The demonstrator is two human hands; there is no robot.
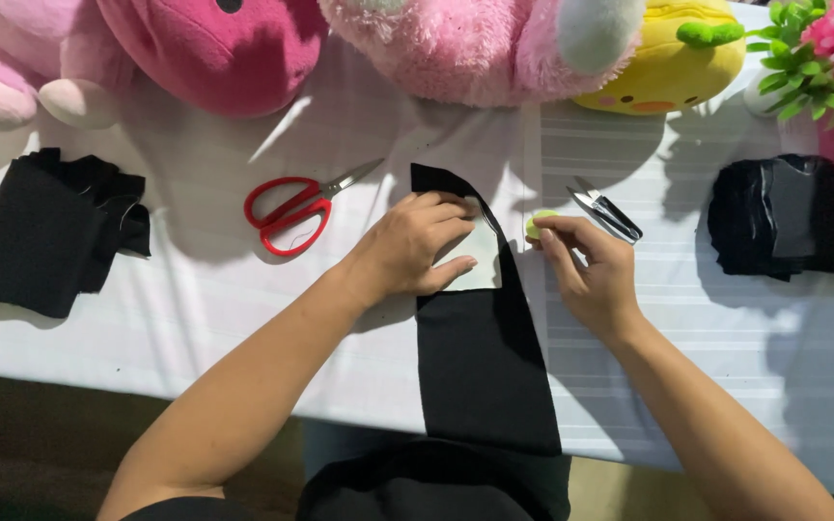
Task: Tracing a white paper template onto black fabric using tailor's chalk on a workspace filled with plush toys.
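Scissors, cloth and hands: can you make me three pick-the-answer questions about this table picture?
1. Where are the red scissors? A left of the left hand; B on the black pile; C right of the right hand.
2. What colour is the cloth strip in the middle? A white; B black; C pink.
3. What is the left hand doing? A lifted up; B holding scissors; C pressing flat on a pale card.
Answers: A, they lie left of that hand; B, the strip is black; C, the palm rests on the card.
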